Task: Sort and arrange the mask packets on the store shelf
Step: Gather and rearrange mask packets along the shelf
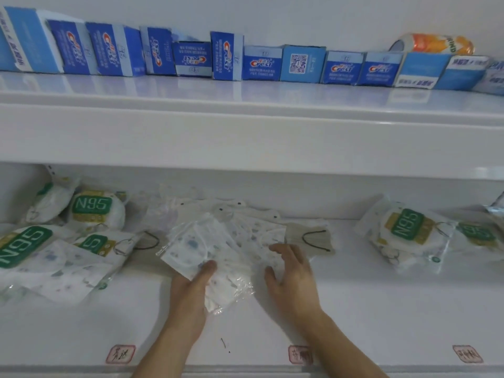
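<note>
On the lower white shelf (381, 309) lies a loose pile of clear packets with patterned white masks (245, 241) at the centre. My left hand (193, 287) grips a bunch of these patterned packets (196, 246), thumb on top, lifted slightly off the pile. My right hand (291, 271) hovers with relaxed fingers over the right side of the pile, holding nothing. A beige mask packet (313, 236) with black ear loops lies just beyond my right hand. N95 packets with green labels sit in a heap at the left (90, 211) and another at the right (409, 230).
The upper shelf (245, 126) overhangs the lower one and carries a row of blue toothpaste boxes (261, 64) and an orange packet (436, 43). Red stamped labels (120, 353) mark the lower shelf's front edge. Bare shelf surface shows between the centre pile and the right N95 heap.
</note>
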{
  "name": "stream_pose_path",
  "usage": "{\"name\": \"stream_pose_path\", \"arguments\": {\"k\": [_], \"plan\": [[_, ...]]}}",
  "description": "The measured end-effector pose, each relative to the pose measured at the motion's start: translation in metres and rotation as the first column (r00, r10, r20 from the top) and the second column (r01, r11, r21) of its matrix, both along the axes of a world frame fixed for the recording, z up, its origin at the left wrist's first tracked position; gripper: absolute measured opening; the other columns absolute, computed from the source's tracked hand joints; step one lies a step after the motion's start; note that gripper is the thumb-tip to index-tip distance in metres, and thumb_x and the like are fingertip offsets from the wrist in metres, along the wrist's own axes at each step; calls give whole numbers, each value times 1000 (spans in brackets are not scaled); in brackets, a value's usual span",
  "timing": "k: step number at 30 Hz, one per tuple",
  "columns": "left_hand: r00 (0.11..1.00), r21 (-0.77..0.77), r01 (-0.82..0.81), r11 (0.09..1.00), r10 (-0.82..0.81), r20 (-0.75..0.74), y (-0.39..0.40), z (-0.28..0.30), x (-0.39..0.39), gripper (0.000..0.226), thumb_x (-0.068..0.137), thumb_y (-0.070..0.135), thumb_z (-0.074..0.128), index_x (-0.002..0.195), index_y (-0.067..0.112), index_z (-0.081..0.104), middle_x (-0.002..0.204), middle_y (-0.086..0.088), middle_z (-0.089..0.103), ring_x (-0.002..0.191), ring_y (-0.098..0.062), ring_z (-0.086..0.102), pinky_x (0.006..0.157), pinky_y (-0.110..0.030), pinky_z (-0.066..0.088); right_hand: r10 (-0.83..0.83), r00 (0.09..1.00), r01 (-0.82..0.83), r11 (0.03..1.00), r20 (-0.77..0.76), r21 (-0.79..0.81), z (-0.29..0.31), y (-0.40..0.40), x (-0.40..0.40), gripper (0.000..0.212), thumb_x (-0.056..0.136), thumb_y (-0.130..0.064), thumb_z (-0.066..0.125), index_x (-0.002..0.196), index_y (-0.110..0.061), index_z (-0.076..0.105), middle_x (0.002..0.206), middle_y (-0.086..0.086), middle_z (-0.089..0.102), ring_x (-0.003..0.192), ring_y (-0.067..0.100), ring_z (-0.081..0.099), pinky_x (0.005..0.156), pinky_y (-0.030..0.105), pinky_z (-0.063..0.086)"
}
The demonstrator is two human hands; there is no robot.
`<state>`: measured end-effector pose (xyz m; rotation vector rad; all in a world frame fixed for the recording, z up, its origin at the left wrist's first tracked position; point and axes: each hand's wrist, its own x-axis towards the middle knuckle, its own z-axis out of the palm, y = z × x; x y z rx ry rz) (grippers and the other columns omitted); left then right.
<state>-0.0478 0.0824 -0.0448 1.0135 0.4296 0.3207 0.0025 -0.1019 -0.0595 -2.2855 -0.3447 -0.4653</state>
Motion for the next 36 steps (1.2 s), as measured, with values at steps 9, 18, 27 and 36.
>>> {"name": "stream_pose_path", "arguments": {"k": [9, 18, 27, 36], "plan": [[1000, 91, -6, 996, 6, -1, -11, 8, -10, 41, 90, -8, 63, 117, 23, 66, 109, -3, 77, 100, -23, 74, 91, -44, 53, 20, 995, -71, 814, -94, -577, 13, -26, 100, 27, 92, -27, 52, 116, -27, 65, 121, -1, 66, 122, 26, 52, 101, 39, 35], [982, -24, -186, 982, 187, 28, -40, 6, -7, 57, 92, -8, 62, 138, 24, 55, 124, -2, 71, 112, -25, 69, 90, -42, 54, -5, 996, -8, 990, 92, 141, 39, -45, 73, 14, 96, -14, 56, 92, -15, 69, 85, 3, 59, 83, 32, 61, 70, 32, 38], [991, -77, -125, 989, 128, 27, -93, 10, -4, 55, 85, 18, 78, 136, 18, 56, 118, -17, 72, 105, -34, 71, 92, -50, 55, 492, 866, -472, 864, 91, -174, 7, -23, 7, 47, 76, -7, 67, 119, -26, 65, 106, -5, 68, 96, 19, 61, 81, 34, 54], [979, -129, -193, 973, 183, -90, -37, 9, -3, 47, 94, -1, 63, 137, 19, 58, 122, -8, 71, 101, -25, 69, 76, -35, 54, 274, 907, -416, 705, -321, -574, 24, -106, 40, 31, 89, -21, 55, 119, -31, 59, 119, -9, 54, 115, 19, 51, 93, 33, 45]]}}
